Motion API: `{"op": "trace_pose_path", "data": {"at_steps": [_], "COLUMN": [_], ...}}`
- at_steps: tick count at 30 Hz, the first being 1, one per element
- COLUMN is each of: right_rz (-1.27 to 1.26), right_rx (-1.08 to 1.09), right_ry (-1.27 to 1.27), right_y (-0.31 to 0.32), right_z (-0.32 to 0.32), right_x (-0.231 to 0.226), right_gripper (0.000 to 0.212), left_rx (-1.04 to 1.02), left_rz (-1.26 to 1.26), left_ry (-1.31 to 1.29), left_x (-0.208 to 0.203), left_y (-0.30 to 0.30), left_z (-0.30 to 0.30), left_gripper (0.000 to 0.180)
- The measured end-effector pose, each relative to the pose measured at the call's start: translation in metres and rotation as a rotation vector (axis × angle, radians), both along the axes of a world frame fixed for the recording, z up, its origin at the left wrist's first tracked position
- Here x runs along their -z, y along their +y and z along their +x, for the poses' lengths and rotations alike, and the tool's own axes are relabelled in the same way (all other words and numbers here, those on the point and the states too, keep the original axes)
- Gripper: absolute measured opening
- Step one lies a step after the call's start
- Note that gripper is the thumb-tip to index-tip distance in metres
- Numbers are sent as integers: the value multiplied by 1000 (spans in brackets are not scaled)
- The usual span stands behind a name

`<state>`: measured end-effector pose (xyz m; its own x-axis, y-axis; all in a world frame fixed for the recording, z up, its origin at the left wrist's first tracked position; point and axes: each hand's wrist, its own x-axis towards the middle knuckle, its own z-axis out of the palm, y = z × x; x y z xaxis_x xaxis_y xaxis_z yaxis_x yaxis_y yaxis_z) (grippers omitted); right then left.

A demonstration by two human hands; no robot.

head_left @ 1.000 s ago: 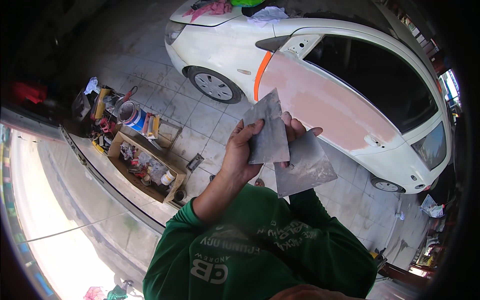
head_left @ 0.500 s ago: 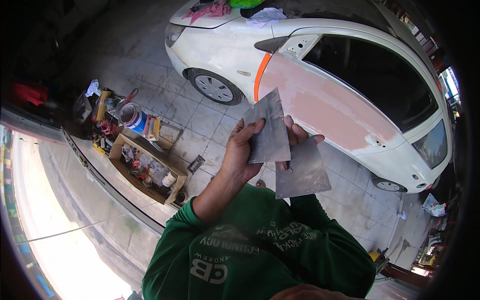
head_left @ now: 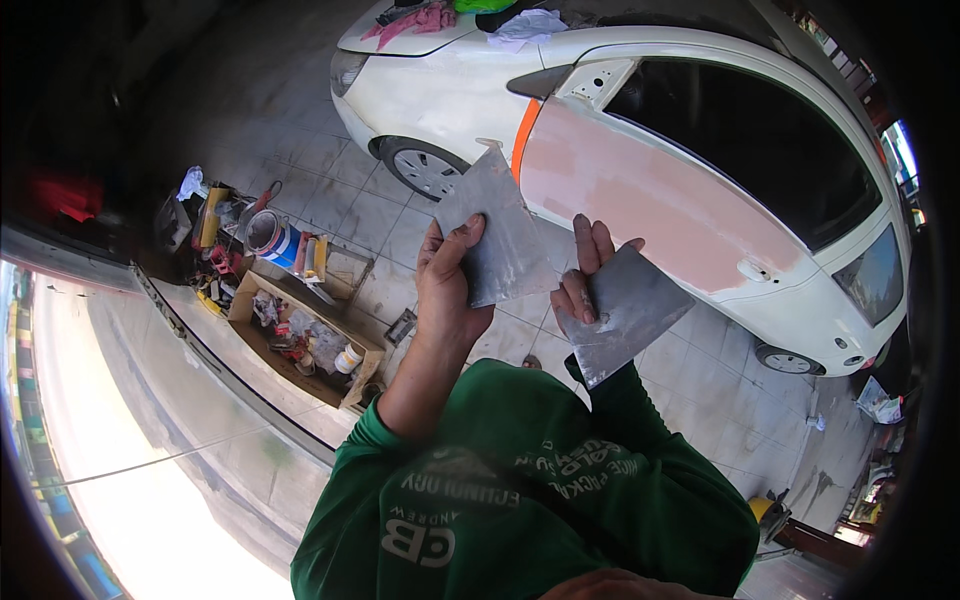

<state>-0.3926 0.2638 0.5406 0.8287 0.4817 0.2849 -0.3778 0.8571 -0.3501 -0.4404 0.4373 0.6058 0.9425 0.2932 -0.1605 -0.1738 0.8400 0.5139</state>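
My left hand (head_left: 445, 280) grips a flat grey metal putty spreader (head_left: 503, 235), thumb on its face and the fingers mostly behind it. My right hand (head_left: 580, 292) holds a second, similar spreader (head_left: 645, 312), tilted, with its lower corner toward my green sleeve. Some right-hand fingers extend past the plate's upper edge; others curl at its left side. A gap separates the two plates. Beyond them stands a white car (head_left: 455, 90), its front door (head_left: 640, 190) coated in pinkish, patchy filler. An orange strip (head_left: 523, 135) runs along the door's front edge.
On the left, a cardboard box (head_left: 290, 370) holds bottles and crumpled plastic. Beside it are a blue-and-white bucket (head_left: 272, 238) and several tools. Cloths (head_left: 525, 28) lie on the car's hood. Grey tiles (head_left: 385, 285) cover the floor.
My hands have moved apart. The left spreader has shifted left and tilted; the right one has moved right and turned, so the plates no longer overlap in view.
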Motion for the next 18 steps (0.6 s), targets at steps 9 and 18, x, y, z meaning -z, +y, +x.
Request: {"op": "trace_pose_path", "data": {"at_steps": [9,18], "right_rz": [-236,-596], "right_rx": [75,250], "right_ry": [5,-233], "right_y": [18,23], "right_z": [-3,-9], "right_x": [-31,-21], "right_gripper": [83,107], "left_rx": [138,222], "left_rz": [-69,-194], "left_ry": [65,30], "left_x": [19,19], "left_y": [-23,-21], "left_z": [-12,-9], "left_gripper": [38,37]}}
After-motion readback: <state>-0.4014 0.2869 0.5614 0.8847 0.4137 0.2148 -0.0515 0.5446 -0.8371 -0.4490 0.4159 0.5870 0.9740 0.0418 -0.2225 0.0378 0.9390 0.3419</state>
